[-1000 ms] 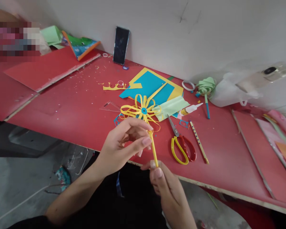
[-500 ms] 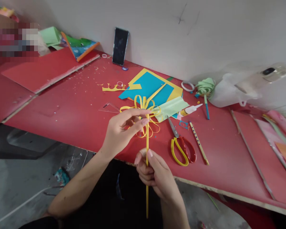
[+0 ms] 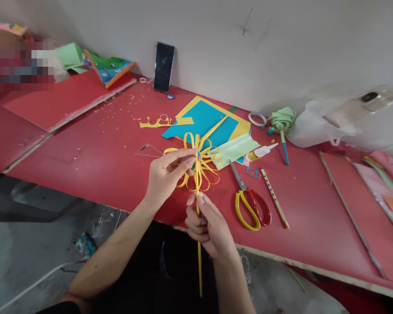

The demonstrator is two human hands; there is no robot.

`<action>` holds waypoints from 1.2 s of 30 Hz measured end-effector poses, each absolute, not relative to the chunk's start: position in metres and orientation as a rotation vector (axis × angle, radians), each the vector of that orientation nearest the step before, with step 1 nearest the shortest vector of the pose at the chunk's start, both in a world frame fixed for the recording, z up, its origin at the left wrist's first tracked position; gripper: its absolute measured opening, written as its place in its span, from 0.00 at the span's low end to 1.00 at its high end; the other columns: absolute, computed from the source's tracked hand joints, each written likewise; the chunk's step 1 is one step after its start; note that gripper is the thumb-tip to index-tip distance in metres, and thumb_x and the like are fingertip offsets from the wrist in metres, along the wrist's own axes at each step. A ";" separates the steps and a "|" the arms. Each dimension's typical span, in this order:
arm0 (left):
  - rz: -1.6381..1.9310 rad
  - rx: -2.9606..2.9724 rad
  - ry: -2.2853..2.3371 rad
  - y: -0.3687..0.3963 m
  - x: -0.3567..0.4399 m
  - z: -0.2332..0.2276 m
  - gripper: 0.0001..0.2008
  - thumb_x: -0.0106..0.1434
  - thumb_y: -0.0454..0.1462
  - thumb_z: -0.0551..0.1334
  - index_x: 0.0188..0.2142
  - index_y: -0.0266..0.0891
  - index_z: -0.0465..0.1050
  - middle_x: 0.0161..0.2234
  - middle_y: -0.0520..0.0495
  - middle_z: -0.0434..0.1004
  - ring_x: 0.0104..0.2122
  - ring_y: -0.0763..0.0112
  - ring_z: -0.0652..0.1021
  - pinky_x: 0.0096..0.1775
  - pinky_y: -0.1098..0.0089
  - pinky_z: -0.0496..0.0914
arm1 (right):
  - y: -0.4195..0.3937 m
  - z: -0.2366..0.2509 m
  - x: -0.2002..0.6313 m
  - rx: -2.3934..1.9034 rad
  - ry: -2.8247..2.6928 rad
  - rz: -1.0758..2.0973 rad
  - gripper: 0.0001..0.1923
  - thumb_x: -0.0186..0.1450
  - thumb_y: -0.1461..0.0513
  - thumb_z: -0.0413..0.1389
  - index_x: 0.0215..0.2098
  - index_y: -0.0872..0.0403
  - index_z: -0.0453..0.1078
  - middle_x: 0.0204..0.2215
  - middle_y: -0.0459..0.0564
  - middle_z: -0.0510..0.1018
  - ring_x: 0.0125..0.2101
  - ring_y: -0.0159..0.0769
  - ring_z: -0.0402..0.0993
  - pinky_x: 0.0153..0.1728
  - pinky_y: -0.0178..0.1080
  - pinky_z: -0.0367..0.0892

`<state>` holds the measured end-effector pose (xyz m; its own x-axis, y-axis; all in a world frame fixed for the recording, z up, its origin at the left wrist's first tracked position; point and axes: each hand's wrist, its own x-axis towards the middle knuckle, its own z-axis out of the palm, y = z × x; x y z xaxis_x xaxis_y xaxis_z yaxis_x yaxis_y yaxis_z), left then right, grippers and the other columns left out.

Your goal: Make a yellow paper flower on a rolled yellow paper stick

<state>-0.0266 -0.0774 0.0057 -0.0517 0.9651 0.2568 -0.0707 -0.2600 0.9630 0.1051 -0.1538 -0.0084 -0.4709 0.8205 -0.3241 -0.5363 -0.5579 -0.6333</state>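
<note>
Stick (image 3: 199, 261) now upright, swung from tilted; right hand (image 3: 207, 229) grips it, left hand (image 3: 166, 174) pinches yellow paper flower (image 3: 201, 163) head above tabletop (image 3: 101, 152).

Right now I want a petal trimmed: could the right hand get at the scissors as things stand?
Probably yes, once freed. The scissors lie in the open on the red table, just right of the right hand, nothing between them. But that hand's grip is on the yellow stick.

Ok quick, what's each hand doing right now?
Left hand: fingers pinched on the yellow paper flower at the top of the stick.
Right hand: closed around the yellow stick.
</note>
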 end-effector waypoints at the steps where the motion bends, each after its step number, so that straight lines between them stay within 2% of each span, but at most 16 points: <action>1: 1.483 1.319 1.048 -0.078 -0.026 0.005 0.10 0.62 0.38 0.65 0.43 0.40 0.78 0.35 0.46 0.82 0.23 0.77 0.76 0.24 0.76 0.69 | -0.153 -0.009 0.105 -0.770 -0.580 2.088 0.12 0.71 0.52 0.49 0.37 0.52 0.64 0.17 0.34 0.45 0.15 0.21 0.34 0.12 0.22 0.38; 14: 1.578 1.373 1.027 -0.080 -0.025 0.001 0.08 0.62 0.37 0.65 0.41 0.41 0.78 0.36 0.47 0.82 0.22 0.76 0.78 0.21 0.75 0.69 | -0.153 -0.020 0.112 -0.634 -0.551 2.159 0.13 0.73 0.54 0.46 0.37 0.53 0.65 0.17 0.34 0.45 0.14 0.21 0.34 0.11 0.21 0.41; 21: 1.597 1.366 0.972 -0.079 -0.026 -0.001 0.05 0.61 0.36 0.66 0.38 0.39 0.77 0.34 0.48 0.81 0.23 0.77 0.78 0.24 0.76 0.72 | -0.154 -0.021 0.115 -0.587 -0.537 2.195 0.13 0.73 0.55 0.46 0.37 0.53 0.66 0.17 0.35 0.46 0.14 0.20 0.35 0.11 0.21 0.42; 26: 1.585 1.356 0.923 -0.078 -0.027 -0.002 0.06 0.61 0.36 0.66 0.38 0.38 0.75 0.30 0.49 0.80 0.24 0.77 0.77 0.23 0.78 0.70 | -0.153 -0.020 0.114 -0.597 -0.547 2.191 0.13 0.73 0.55 0.46 0.37 0.53 0.66 0.17 0.35 0.46 0.14 0.20 0.34 0.11 0.21 0.42; 36: 1.551 1.324 0.851 -0.077 -0.030 -0.001 0.05 0.62 0.35 0.65 0.38 0.38 0.74 0.34 0.46 0.81 0.24 0.76 0.77 0.22 0.75 0.68 | -0.153 -0.021 0.114 -0.606 -0.560 2.188 0.13 0.73 0.55 0.46 0.37 0.53 0.66 0.17 0.35 0.45 0.14 0.20 0.34 0.11 0.20 0.42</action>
